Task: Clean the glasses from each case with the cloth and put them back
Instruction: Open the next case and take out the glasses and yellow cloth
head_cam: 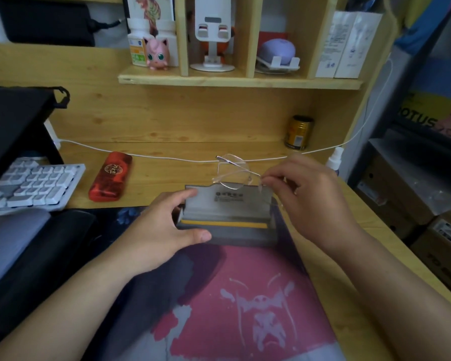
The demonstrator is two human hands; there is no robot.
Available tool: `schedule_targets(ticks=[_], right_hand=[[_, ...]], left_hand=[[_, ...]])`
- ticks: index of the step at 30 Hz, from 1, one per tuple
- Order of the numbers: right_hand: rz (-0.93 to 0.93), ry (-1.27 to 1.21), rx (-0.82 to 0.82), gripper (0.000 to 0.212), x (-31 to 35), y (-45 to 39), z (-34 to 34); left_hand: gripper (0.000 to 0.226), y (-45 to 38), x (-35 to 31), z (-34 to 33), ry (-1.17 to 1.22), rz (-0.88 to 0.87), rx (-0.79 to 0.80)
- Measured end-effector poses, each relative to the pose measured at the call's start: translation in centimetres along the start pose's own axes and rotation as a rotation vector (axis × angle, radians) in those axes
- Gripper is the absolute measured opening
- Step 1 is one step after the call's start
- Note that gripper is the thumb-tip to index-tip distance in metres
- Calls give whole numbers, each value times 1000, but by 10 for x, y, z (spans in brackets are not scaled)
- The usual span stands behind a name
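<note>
Clear, thin-rimmed glasses (pixel 232 171), folded, above an open grey case (pixel 227 217).

"OTUS" on yellow box (pixel 427 118) far right; print on gray case (pixel 228 204), red case (pixel 111 175) illegible.
</note>
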State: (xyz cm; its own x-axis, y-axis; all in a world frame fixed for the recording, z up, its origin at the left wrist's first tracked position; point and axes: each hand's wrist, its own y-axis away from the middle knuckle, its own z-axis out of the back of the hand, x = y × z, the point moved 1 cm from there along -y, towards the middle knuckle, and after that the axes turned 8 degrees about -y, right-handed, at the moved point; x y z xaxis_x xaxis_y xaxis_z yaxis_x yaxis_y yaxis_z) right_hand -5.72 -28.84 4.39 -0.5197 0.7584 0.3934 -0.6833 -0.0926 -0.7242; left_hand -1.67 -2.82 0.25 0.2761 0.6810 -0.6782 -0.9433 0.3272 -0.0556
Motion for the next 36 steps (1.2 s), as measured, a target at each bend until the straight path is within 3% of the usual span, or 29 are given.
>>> schedule_targets(ticks=[4, 8, 10, 16, 25, 27, 30, 33, 36], right_hand=[[51, -50, 112, 6, 6, 2, -2], [150, -78, 378, 7, 29, 7, -1], [269, 37, 452, 11, 47, 13, -1], [541, 379, 556, 17, 84, 35, -26], [621, 381, 650, 26, 100, 48, -25], [595, 265, 623, 29, 100, 46, -20], [377, -58, 515, 31, 88, 33, -9], [162, -38, 337, 15, 43, 13, -9], [-23, -5, 292, 6, 1, 10, -16]], left_hand=[[76, -2, 9, 10, -43, 43, -39], [40, 5, -2, 14, -8, -57, -173], [36, 2, 0, 18, 1, -28, -203], [35, 0, 12, 9, 1, 60, -42], [32, -3, 18, 18, 5, 97, 4], [36, -4, 19, 17, 29, 100, 1], [51, -5, 20, 14, 47, 83, 7], [52, -4, 21, 18, 10, 101, 50], [48, -4, 22, 23, 35, 99, 35]])
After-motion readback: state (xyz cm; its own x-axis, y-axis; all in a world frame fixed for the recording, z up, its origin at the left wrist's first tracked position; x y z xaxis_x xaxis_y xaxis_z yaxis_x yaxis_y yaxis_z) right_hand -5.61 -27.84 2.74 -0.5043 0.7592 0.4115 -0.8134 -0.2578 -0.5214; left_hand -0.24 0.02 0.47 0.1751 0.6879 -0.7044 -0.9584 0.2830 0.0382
